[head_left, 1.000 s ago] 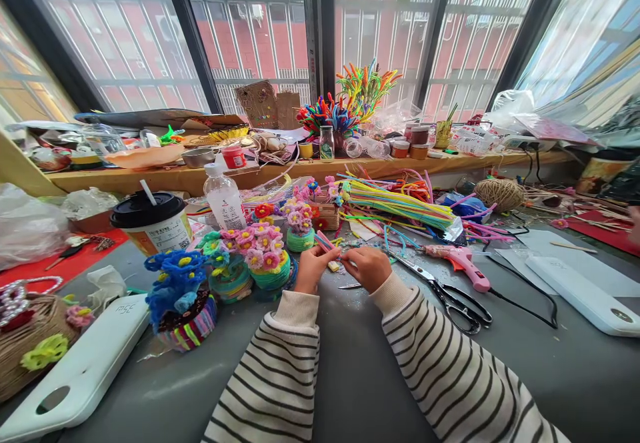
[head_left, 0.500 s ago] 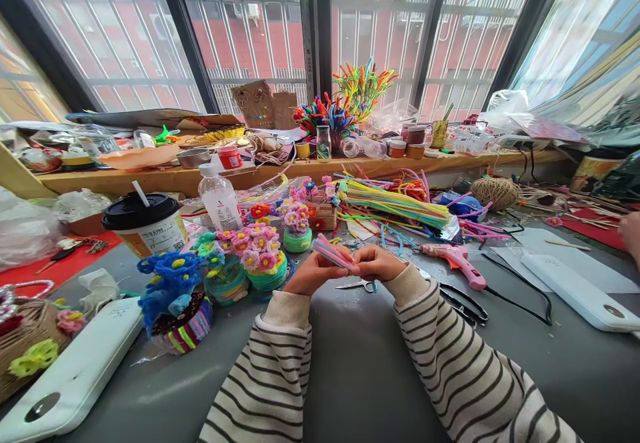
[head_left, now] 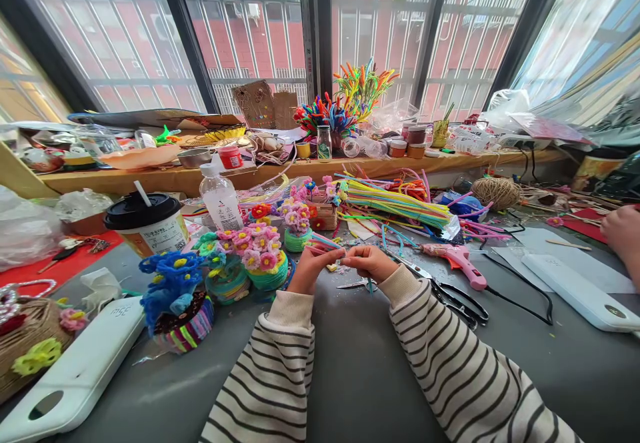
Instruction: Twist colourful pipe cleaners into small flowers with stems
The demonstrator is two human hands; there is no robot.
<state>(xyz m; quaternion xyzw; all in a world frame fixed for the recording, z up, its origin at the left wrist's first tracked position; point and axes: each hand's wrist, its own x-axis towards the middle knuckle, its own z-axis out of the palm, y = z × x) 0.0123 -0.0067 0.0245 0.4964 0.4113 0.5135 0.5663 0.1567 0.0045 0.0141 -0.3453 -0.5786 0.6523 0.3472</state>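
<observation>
Pink and light-blue pipe cleaners [head_left: 324, 241] stick up out of my left hand [head_left: 314, 268], whose fingers are closed round them. My right hand [head_left: 373, 262] pinches at their near end, its fingertips meeting those of my left; the fingers hide the pinched ends. Just below my hands lies a small pair of scissors [head_left: 356, 285], partly covered by my right hand. A pink fluffy flower pot [head_left: 263, 256] and a smaller one with pink-purple flowers [head_left: 297, 226] stand left of my hands. Long-nosed pliers with black handles [head_left: 457, 299] lie by my right sleeve.
A bundle of yellow and green pipe cleaners [head_left: 400, 203] lies behind my hands. To the right are a pink glue gun [head_left: 463, 263] with its cord and a white power bank [head_left: 580, 289]. Another person's hand [head_left: 623, 233] is at the right edge. A lidded cup [head_left: 147, 223] stands left.
Both hands have shifted slightly left, and the pipe cleaners have tipped and show less above my left hand. The other person's hand has come further into view.
</observation>
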